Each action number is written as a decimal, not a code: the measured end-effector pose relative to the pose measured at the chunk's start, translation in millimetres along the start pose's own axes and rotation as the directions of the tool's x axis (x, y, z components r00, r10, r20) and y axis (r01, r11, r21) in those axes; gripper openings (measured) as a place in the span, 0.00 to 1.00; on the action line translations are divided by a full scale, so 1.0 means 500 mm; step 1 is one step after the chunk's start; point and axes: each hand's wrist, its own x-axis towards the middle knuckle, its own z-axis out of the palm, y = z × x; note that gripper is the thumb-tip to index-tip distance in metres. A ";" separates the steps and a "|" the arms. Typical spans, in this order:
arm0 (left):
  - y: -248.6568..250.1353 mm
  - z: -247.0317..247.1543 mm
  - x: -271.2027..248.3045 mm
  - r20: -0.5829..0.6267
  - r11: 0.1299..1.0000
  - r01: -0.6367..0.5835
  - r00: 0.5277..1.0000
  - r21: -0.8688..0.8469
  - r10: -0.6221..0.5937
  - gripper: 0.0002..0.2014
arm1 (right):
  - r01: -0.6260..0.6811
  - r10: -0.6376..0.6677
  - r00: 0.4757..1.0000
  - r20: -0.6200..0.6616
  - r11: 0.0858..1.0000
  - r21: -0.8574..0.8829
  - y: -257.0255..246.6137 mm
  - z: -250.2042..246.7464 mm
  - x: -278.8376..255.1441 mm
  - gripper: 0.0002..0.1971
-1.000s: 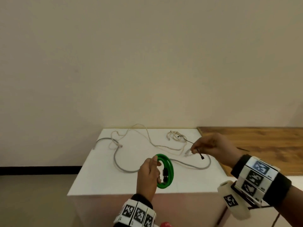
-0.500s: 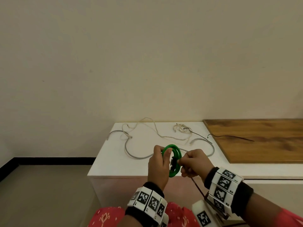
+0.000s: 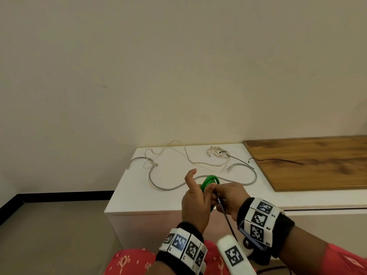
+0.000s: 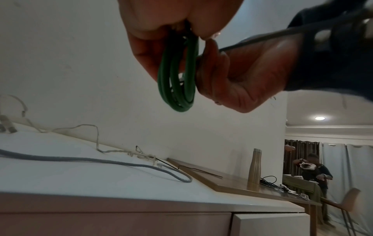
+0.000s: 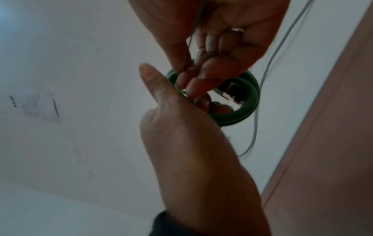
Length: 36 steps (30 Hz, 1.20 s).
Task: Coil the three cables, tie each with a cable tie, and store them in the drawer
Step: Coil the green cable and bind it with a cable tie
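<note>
Right hand brought thin black cable tie from white cabinet top to green coiled cable; left thumb lifted off coil.

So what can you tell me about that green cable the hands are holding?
The green cable is wound into a small round coil of a few smooth, rubbery-looking loops, with a dark plug end tucked inside the ring. It is held up in the air in front of the white cabinet, standing on edge, not lying flat. The left hand grips one side of the coil, and the right hand pinches a thin black cable tie against it. Whether the tie is fastened cannot be seen.
</note>
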 end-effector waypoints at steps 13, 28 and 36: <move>-0.004 -0.018 -0.005 0.086 0.994 0.029 0.996 0.107 -0.038 0.42 | -0.024 0.022 1.000 -0.018 0.988 -0.155 0.017 0.008 -0.008 0.20; -0.020 -0.024 0.002 0.026 0.991 0.096 0.995 0.092 -0.099 0.24 | -0.034 0.027 0.996 0.085 0.997 0.076 0.027 0.019 0.003 0.11; -0.018 -0.038 -0.002 0.049 0.997 0.074 0.996 -0.032 -0.072 0.06 | 0.013 -0.017 0.994 0.109 0.999 0.037 0.029 0.021 -0.005 0.13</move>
